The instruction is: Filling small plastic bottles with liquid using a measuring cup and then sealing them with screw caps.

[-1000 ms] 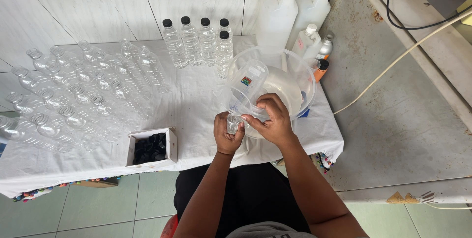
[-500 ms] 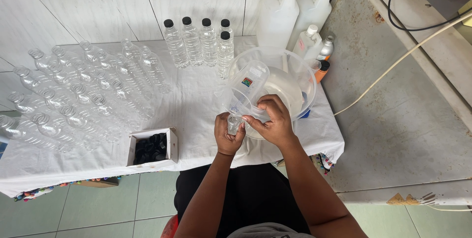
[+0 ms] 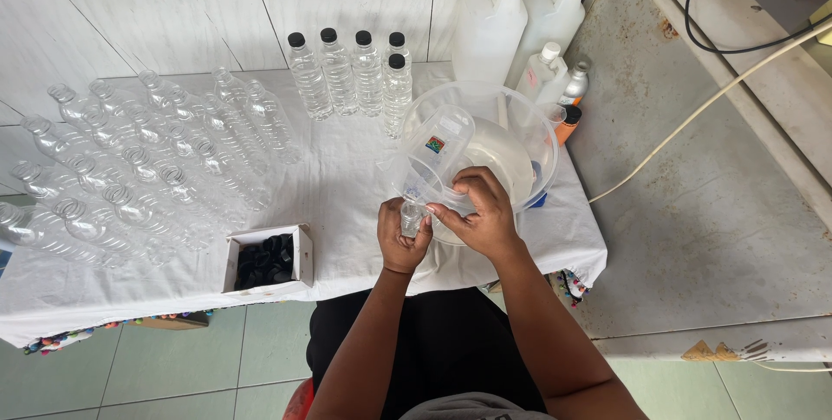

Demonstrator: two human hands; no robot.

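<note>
Nothing moved | left hand [image 3: 402,238] fingers grip bottle [image 3: 410,217] | right hand [image 3: 479,216] tilts jug [image 3: 433,160] | basin [image 3: 529,138] behind

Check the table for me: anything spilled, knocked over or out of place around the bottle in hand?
Nothing stands out. The left hand holds a small clear bottle upright while the right hand tips a clear jug over its mouth. The capped bottles stand upright, the empty bottles lie in rows, and the white tablecloth shows no puddle.

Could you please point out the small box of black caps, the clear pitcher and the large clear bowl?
Box of black caps [image 3: 270,258], head view: caps inside.
Clear pitcher [image 3: 438,156], head view: side wall.
Large clear bowl [image 3: 530,130], head view: far rim.
</note>
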